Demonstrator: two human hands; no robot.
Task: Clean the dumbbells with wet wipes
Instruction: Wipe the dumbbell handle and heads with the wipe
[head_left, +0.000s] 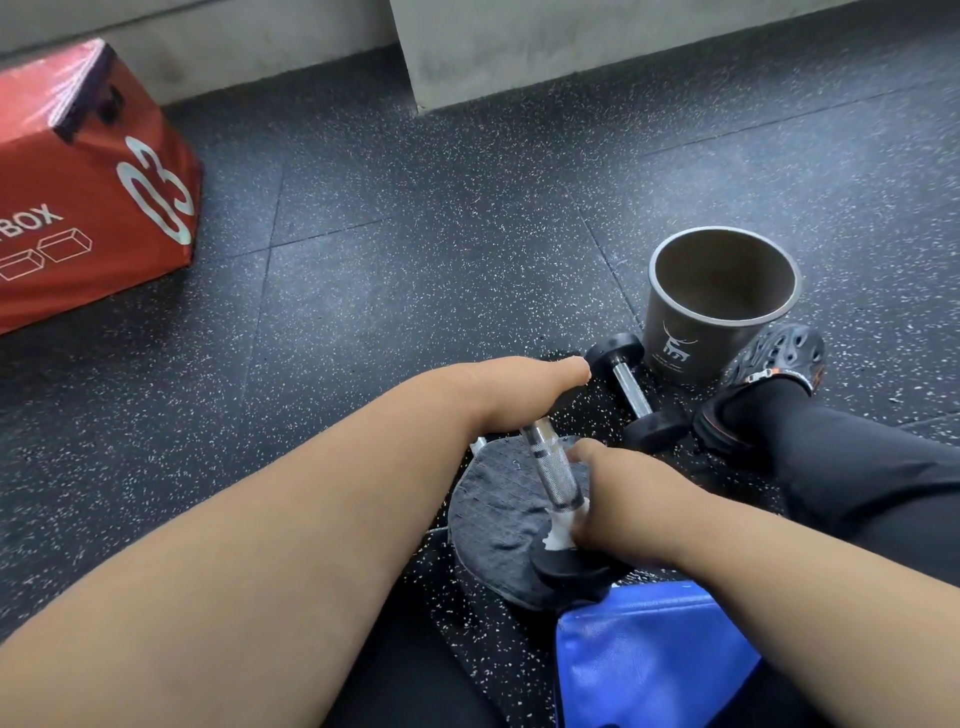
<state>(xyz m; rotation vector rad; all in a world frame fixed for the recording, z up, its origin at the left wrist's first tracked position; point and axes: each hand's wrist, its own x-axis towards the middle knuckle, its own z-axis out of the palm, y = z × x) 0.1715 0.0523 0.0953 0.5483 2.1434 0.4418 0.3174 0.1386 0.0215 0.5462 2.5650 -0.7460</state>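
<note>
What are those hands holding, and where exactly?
The left hand grips the dumbbell at its far end; the right hand presses a white wipe round the handle's near end.

Black speckled rubber floor (415, 270) w/ red box (88, 182), grey bucket (722, 306), dumbbell (636, 389), grey cloth (498, 514), maybe blue pouch (649, 654).

Red box (88, 176) cut off at left edge; held dumbbell's (556, 473) far end hidden under left hand (519, 395).
</note>
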